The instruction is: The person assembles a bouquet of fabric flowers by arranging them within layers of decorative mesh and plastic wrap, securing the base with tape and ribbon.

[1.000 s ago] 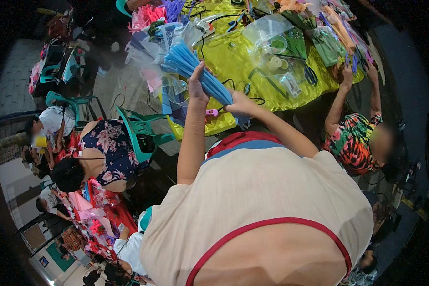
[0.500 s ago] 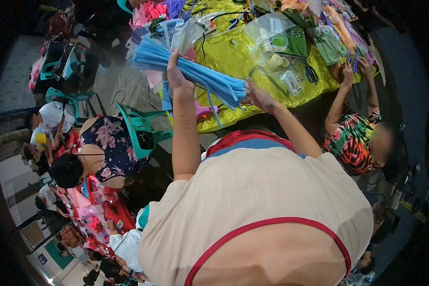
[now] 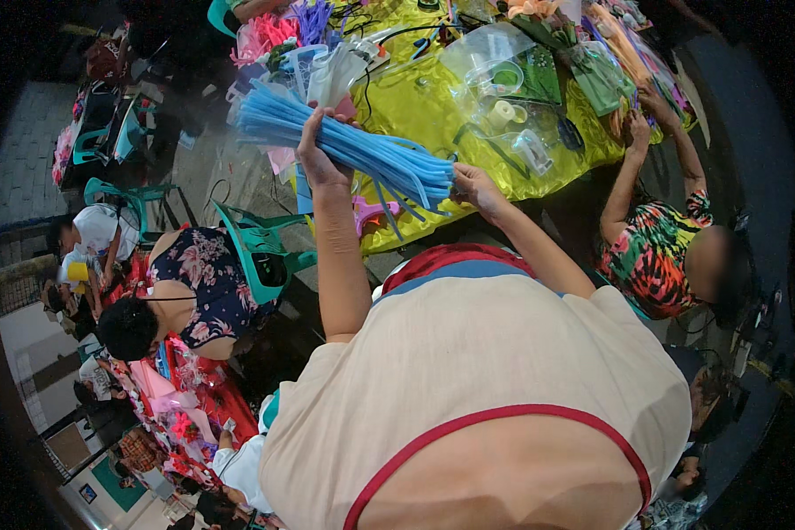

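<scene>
A thick bundle of light-blue pipe cleaners (image 3: pixel 384 161) lies across my left hand (image 3: pixel 325 161), whose fingers are wrapped round its middle. It slants from upper left down to the right, above the table's near edge. At the right end, the fingertips of my right hand (image 3: pixel 479 189) pinch the tips of the pipe cleaners. A few stems hang loose below the rest. Beneath the bundle, near the table edge, is a pink-handled tool (image 3: pixel 368 212), partly hidden, whose kind I cannot make out.
A shiny yellow cloth (image 3: pixel 415 88) covers the table, bearing clear plastic (image 3: pixel 481 53), a tape roll (image 3: pixel 503 112), black-handled scissors (image 3: pixel 571 134) and pink and purple bundles. A co-worker's hands (image 3: pixel 638 131) work at the right edge. Green chairs (image 3: pixel 261 252) and another seated person (image 3: pixel 208 283) are left.
Both hands and the bundle have shifted slightly down and left in the view. My right fingers have drawn together at the bundle's end. The co-worker's hand on the right has moved up.
</scene>
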The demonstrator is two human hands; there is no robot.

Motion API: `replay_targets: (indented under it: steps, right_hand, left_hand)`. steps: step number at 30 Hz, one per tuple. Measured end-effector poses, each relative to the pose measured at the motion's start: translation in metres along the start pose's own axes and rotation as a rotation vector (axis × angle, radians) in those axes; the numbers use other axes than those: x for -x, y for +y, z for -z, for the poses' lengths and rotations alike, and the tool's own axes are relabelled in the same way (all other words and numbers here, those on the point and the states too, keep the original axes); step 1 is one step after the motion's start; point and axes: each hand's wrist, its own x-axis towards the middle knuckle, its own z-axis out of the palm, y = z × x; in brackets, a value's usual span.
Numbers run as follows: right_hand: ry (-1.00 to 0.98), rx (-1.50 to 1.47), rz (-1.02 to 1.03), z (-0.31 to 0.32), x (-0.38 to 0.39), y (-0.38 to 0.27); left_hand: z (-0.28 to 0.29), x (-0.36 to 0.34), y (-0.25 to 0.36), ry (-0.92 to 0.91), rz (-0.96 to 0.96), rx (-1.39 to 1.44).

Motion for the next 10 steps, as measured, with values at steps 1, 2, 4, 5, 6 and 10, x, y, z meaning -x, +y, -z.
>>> replay_targets:
  steps: [1, 2, 4, 5, 6, 10]
  right_hand:
    - [0.001, 0.000, 0.002, 0.001, -0.001, 0.001]
    - [-0.009, -0.004, 0.013, 0.002, -0.003, 0.002]
    - [-0.021, -0.008, 0.026, 0.004, -0.004, 0.002]
    - [-0.004, 0.024, 0.067, 0.004, -0.004, 0.001]
    - [0.013, 0.056, 0.108, 0.004, -0.004, 0.000]
    - [-0.162, 0.110, 0.118, 0.027, -0.008, 0.005]
  left_hand:
    - [-0.001, 0.002, -0.003, -0.018, 0.005, -0.010]
    - [-0.002, 0.003, -0.006, -0.020, 0.006, -0.010]
    - [0.001, 0.003, -0.013, -0.084, 0.031, -0.027]
    - [0.003, 0.003, -0.014, -0.101, 0.032, 0.003]
    - [0.005, 0.001, -0.013, -0.102, 0.030, 0.003]
    - [0.007, -0.003, -0.010, -0.084, 0.078, 0.062]
